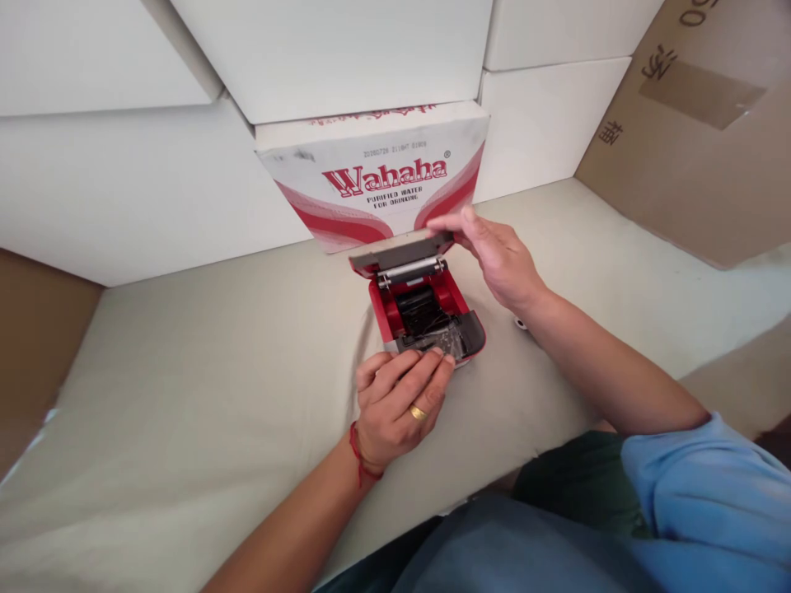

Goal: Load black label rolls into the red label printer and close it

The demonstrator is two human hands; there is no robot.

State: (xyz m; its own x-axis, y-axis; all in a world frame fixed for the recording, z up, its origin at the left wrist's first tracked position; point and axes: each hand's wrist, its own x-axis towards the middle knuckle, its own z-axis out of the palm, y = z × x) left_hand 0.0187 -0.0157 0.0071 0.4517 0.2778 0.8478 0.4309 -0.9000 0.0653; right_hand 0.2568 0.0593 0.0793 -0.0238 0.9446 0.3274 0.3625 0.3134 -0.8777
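A small red and dark grey label printer stands on the table with its lid tilted up at the back. Inside the red bay lies a shiny black roll; crinkled clear plastic film spreads over the front edge. My left hand, with a gold ring and a red cord bracelet, has its fingers bent together on that film at the printer's front. At the lid's right end, the outstretched fingers of my right hand touch or nearly touch the lid.
Behind the printer leans a white and red Wahaha water carton. White boxes are stacked along the back, with brown cardboard at both sides. A small white ringed object lies by my right wrist. A pale cloth covers the table.
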